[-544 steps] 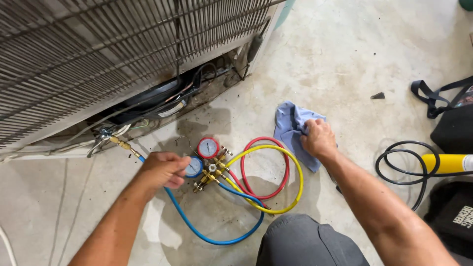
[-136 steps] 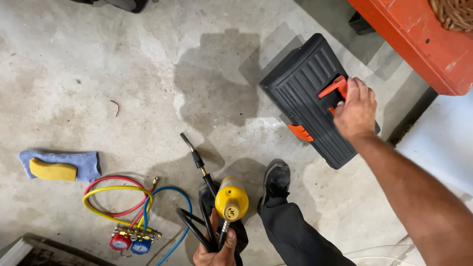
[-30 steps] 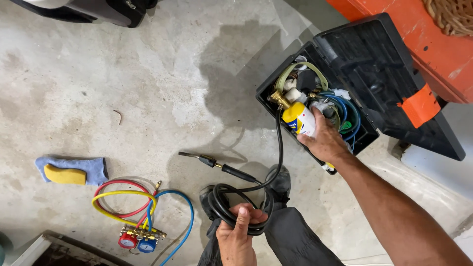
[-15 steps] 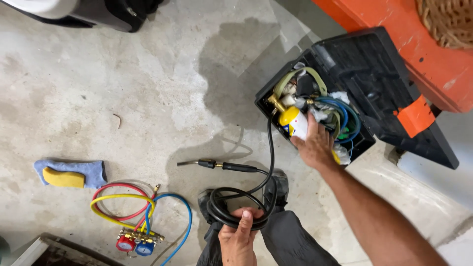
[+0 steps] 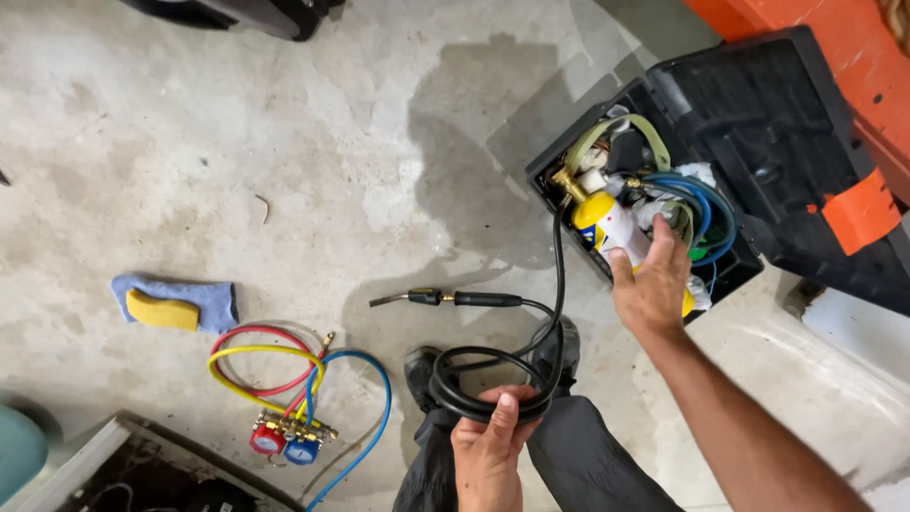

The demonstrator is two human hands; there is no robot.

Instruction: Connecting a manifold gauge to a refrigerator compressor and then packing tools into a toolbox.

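Torch cylinder (image 5: 607, 228) seated in open black case (image 5: 758, 123), right hand (image 5: 654, 284) gripping it; left hand (image 5: 488, 441) grasping coiled black hose (image 5: 474, 379); hose, torch tip (image 5: 441, 298) not yet stowed.

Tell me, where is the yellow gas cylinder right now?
In the head view it is at upper right: the yellow gas cylinder lies in the open black toolbox, under the right hand, with the black hose running down to the left hand.
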